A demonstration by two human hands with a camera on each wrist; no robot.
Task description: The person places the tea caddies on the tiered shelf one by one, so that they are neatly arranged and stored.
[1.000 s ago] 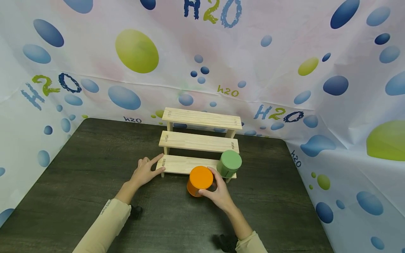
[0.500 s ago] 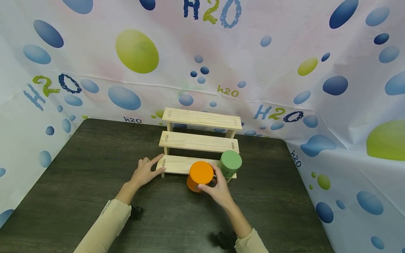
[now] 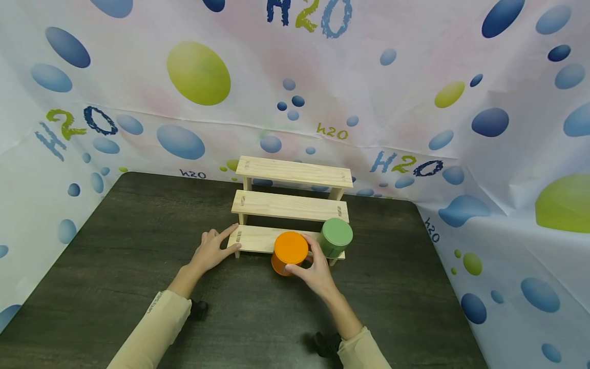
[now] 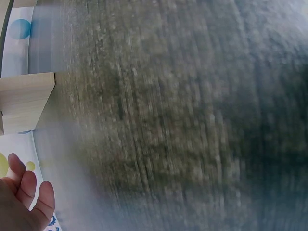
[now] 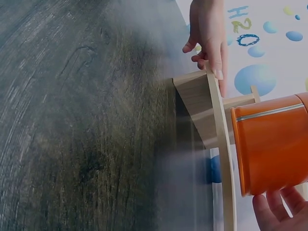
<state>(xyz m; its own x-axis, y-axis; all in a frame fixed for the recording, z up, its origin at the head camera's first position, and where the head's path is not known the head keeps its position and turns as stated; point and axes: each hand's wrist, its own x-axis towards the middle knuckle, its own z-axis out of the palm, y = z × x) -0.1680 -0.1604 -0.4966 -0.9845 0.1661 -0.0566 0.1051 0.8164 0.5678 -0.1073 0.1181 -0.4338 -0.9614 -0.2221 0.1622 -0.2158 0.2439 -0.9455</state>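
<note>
In the head view my right hand grips an orange cylindrical canister, thumb at the near side and fingers at the far right. The canister overlaps the front edge of the lowest wooden shelf; the right wrist view shows its orange wall with a thin silvery line, close to the board. My left hand rests on that shelf's left end, index finger and thumb spread toward its corners; its other fingers are partly visible in the left wrist view. A green canister stands at the shelf's right end.
The pale wooden three-step rack stands toward the back of the dark tabletop. Its middle and top boards rise behind the lowest. A white sheet with blue and green spots hangs behind and at the sides.
My right hand has carried the orange canister up and slightly away from me, over the front edge of the lowest shelf. The left hand, rack and green canister keep their places.
</note>
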